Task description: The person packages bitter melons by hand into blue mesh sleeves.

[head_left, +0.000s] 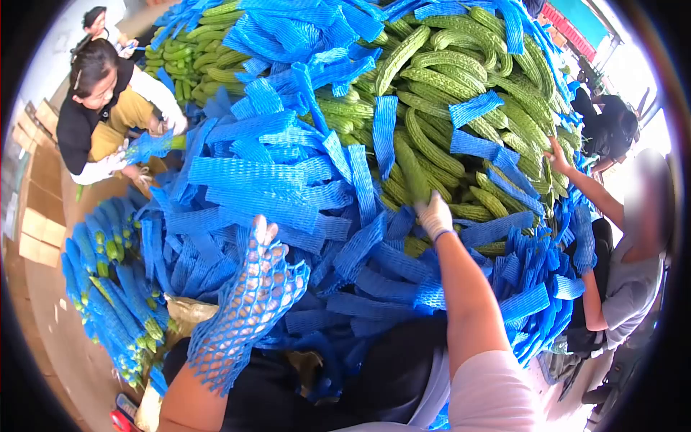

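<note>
My left hand (253, 270) is raised inside a blue foam net sleeve (241, 317), stretched over the hand and part of the forearm. Its fingers are extended, with some tips poking out of the net's upper end. In a pale glove, my right hand (435, 217) is closed around the lower end of a long green bitter gourd (410, 169), which is slightly blurred. Around that hand lies a heap of ridged bitter gourds (450, 65). Loose flat blue net sleeves (248, 180) are piled between and beyond my hands.
Netted gourds (119, 288) are stacked at the left, near cardboard boxes (39, 223). A person (108, 108) at the left holds a netted gourd. At the right, another person's hand (558, 155) touches the heap. Someone in dark clothing (608, 126) is farther back.
</note>
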### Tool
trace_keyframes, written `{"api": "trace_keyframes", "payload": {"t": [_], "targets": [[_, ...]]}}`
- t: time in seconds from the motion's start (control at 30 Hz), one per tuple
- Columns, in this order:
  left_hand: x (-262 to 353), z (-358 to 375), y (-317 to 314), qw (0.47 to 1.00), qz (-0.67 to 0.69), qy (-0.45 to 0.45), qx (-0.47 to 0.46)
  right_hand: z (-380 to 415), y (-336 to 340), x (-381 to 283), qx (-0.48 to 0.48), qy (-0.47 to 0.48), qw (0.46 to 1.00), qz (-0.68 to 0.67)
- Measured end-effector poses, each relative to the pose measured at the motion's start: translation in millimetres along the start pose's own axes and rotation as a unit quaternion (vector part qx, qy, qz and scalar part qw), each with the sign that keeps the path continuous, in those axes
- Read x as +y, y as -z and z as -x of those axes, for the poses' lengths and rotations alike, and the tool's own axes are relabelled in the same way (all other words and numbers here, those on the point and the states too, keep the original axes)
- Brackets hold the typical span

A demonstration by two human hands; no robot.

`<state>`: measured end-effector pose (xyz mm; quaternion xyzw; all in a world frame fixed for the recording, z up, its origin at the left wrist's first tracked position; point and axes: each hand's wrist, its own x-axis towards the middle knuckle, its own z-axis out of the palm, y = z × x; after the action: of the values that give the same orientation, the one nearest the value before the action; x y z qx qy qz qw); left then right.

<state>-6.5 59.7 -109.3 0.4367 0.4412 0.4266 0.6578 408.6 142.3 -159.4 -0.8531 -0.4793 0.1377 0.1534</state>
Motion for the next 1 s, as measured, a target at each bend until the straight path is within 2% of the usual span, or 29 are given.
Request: {"api": "trace_keyframes", "payload": {"t": [0.03,0.1,0.13,0.17,0.23,0.27,0.37,0.4,0.43,0.47,0.5,0.53,0.57,0.6,0.63,0.67,0.7,0.73,0.77,0.8,0.83,0.87,0.9,0.93,0.97,1.0], "targets": [[16.7,5.0,-8.0,0.995,0.093,0.021,-0.014,2.8,22.2,-1.2,-0.022,-0.026,0.991,-0.131],[50.2,14.6,-24.2,0.958,0.278,0.07,-0.03,9.8,68.4,-6.2,-0.042,-0.093,0.915,-0.39],[89.7,28.0,-53.7,0.973,0.199,0.109,0.025,24.0,92.0,-2.1,-0.037,-0.079,0.906,-0.415],[85.3,28.8,-52.2,0.978,0.176,0.108,0.028,38.2,115.5,2.1,-0.033,-0.064,0.895,-0.44],[76.5,30.7,-49.2,0.985,0.128,0.106,0.035,82.5,161.3,6.6,-0.024,0.017,0.915,-0.402],[45.6,16.8,-32.2,0.994,0.087,0.07,-0.013,110.2,182.3,3.2,-0.031,0.047,0.91,-0.411],[71.3,42.9,-45.7,0.997,-0.013,-0.015,-0.08,166.1,222.8,-1.8,-0.071,0.109,0.892,-0.432],[82.3,50.0,-49.7,0.994,-0.021,-0.025,-0.106,181.6,231.7,-2.3,-0.1,0.141,0.878,-0.447],[98.4,53.8,-57.0,0.982,0.149,0.055,-0.1,193.4,243.1,-6.7,-0.139,0.155,0.876,-0.436],[100.0,53.7,-53.2,0.975,0.152,0.002,-0.16,200.7,247.0,-8.9,-0.16,0.172,0.867,-0.439],[104.9,58.3,-49.9,0.978,-0.033,-0.049,-0.198,204.7,249.9,-11.1,-0.179,0.192,0.858,-0.441],[112.7,63.4,-48.0,0.945,-0.213,-0.114,-0.219,204.5,252.8,-12.9,-0.192,0.22,0.856,-0.427],[113.7,69.2,-48.3,0.953,-0.16,-0.097,-0.237,204.3,255.9,-21.8,-0.192,0.222,0.854,-0.429],[114.7,74.9,-48.5,0.958,-0.108,-0.077,-0.253,204.2,260.2,-35.0,-0.241,0.24,0.84,-0.423],[114.6,82.2,-55.0,0.964,-0.058,-0.011,-0.259,203.0,263.4,-44.9,-0.29,0.256,0.824,-0.414],[114.4,89.3,-61.5,0.965,-0.009,0.056,-0.256,196.3,258.1,-47.4,-0.286,0.245,0.824,-0.423],[110.6,91.9,-65.5,0.964,-0.013,0.053,-0.258,186.4,245.6,-48.2,-0.234,0.271,0.824,-0.44],[103.9,92.7,-66.3,0.957,-0.168,-0.087,-0.219,179.6,229.1,-54.6,-0.254,0.224,0.709,-0.619],[111.4,92.6,-71.0,0.87,-0.352,-0.232,-0.255,176.4,211.1,-66.5,-0.266,0.168,0.559,-0.767],[118.8,92.5,-75.7,0.658,-0.596,-0.425,-0.174,179.7,195.7,-81.5,-0.272,0.158,0.539,-0.781],[126.3,92.5,-80.3,0.477,-0.676,-0.558,-0.062,185.2,177.3,-96.9,-0.278,0.146,0.518,-0.796],[110.3,81.6,-74.0,0.632,-0.577,-0.515,-0.054,183.1,139.4,-103.3,-0.319,0.152,0.504,-0.788],[88.9,66.9,-65.3,0.764,-0.456,-0.455,-0.044,187.2,105.2,-111.2,-0.359,0.158,0.489,-0.779],[67.0,52.4,-55.9,0.868,-0.319,-0.378,-0.032,214.5,94.6,-128.7,-0.342,0.181,0.54,-0.748],[50.5,41.4,-47.4,0.942,-0.171,-0.287,-0.018,240.0,98.9,-145.5,-0.331,0.191,0.582,-0.718],[48.8,39.9,-43.5,0.967,-0.097,-0.237,-0.012,265.6,103.2,-162.2,-0.32,0.201,0.622,-0.686]]}}
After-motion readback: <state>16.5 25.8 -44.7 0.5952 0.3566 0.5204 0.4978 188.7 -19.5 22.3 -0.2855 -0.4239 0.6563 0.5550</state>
